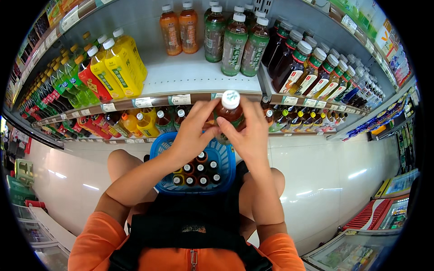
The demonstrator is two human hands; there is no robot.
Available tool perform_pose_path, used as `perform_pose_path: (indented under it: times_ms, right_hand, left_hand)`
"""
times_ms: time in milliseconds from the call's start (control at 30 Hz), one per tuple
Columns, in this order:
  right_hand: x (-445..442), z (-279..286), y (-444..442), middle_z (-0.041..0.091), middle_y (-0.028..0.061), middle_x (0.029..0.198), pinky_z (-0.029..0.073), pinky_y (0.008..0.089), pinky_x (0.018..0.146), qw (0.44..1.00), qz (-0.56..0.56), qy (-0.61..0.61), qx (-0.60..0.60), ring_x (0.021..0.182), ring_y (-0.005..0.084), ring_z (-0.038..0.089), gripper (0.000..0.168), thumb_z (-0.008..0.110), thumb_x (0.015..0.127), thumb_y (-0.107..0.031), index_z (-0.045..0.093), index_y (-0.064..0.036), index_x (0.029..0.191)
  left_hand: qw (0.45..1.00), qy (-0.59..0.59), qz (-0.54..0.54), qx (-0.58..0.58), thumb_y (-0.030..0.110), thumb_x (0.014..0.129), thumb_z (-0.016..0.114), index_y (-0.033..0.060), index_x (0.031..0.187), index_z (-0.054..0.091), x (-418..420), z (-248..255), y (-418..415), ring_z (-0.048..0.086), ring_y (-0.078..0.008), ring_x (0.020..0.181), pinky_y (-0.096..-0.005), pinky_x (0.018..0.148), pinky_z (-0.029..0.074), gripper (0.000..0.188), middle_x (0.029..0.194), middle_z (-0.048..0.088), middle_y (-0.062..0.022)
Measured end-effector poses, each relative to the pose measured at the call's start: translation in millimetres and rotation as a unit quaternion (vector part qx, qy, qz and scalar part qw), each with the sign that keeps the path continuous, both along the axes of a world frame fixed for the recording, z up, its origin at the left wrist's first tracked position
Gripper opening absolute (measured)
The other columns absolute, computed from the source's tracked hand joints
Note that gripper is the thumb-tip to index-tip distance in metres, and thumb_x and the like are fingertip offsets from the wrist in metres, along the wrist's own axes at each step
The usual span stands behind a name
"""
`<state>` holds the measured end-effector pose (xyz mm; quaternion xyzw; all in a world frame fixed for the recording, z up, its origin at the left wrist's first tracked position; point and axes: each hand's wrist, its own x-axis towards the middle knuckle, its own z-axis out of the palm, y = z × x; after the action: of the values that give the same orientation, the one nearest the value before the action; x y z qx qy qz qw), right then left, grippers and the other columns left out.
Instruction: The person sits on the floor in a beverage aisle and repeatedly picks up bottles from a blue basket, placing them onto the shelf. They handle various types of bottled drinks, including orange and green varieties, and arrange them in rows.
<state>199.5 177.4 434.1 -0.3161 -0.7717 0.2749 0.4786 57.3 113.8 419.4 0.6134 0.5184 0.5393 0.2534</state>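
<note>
Between my two hands, in front of the shelf edge, is an upright drink bottle (231,112) with a white cap, reddish-brown contents and a green label. My left hand (197,126) has its fingers against the bottle's left side. Around the right side curls my right hand (249,127), its thumb across the front. My fingers hide much of the bottle's lower body. Below my hands, between my knees, a blue plastic basket (229,169) holds several upright bottles (200,168) with pale caps.
Ahead, a white shelf (179,79) carries yellow drink bottles (123,66), orange-labelled bottles (174,30), green-labelled tea bottles (234,45) and dark bottles (288,64). A lower shelf holds orange drink bottles (131,124). Price tags (180,99) line the shelf edge. Chest freezers (352,250) stand behind right.
</note>
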Motion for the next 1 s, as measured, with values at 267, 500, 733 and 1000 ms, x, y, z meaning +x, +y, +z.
perform_pose_path:
  times_ms: [267, 500, 733, 1000]
  right_hand:
    - [-28, -134, 18, 0.063, 0.0177, 0.077, 0.05, 0.0421, 0.055, 0.979, -0.064, -0.189, -0.049, 0.066, 0.0356, 0.063, 0.037, 0.068, 0.077, -0.038, 0.061, -0.006, 0.095]
    - [-33, -263, 31, 0.065, 0.0204, 0.087, 0.051, 0.0429, 0.059, 0.955, -0.015, -0.269, -0.125, 0.071, 0.0349, 0.065, 0.037, 0.07, 0.076, -0.027, 0.059, -0.004, 0.103]
    - [-34, -327, 20, 0.062, 0.0232, 0.094, 0.052, 0.0473, 0.069, 0.912, 0.019, -0.368, -0.183, 0.081, 0.0399, 0.063, 0.021, 0.059, 0.081, -0.014, 0.053, 0.0, 0.094]
    - [-35, -370, 19, 0.061, 0.0231, 0.1, 0.052, 0.0474, 0.072, 0.887, 0.018, -0.404, -0.224, 0.085, 0.0416, 0.062, 0.023, 0.058, 0.083, -0.016, 0.051, 0.001, 0.098]
  left_hand:
    - [0.986, 0.085, 0.05, -0.132, 0.002, 0.077, 0.067, 0.0013, 0.124, 0.043, -9, -144, 7, 0.055, -0.0359, 0.103, -0.0401, 0.079, 0.049, 0.053, 0.116, 0.048, -0.0163]
    - [0.943, 0.128, -0.006, -0.306, 0.011, 0.087, 0.058, 0.0065, 0.14, 0.028, -22, -256, 24, 0.05, -0.0381, 0.111, -0.0455, 0.087, 0.045, 0.061, 0.127, 0.046, -0.02]
    - [0.851, 0.05, -0.109, -0.511, 0.016, 0.087, 0.058, 0.0093, 0.146, 0.015, -18, -311, 28, 0.046, -0.0368, 0.119, -0.0446, 0.094, 0.043, 0.073, 0.136, 0.041, -0.0204]
    - [0.848, 0.051, -0.095, -0.519, 0.01, 0.088, 0.06, 0.0107, 0.144, 0.027, -11, -304, 23, 0.042, -0.0297, 0.125, -0.0385, 0.098, 0.04, 0.065, 0.14, 0.039, -0.0149]
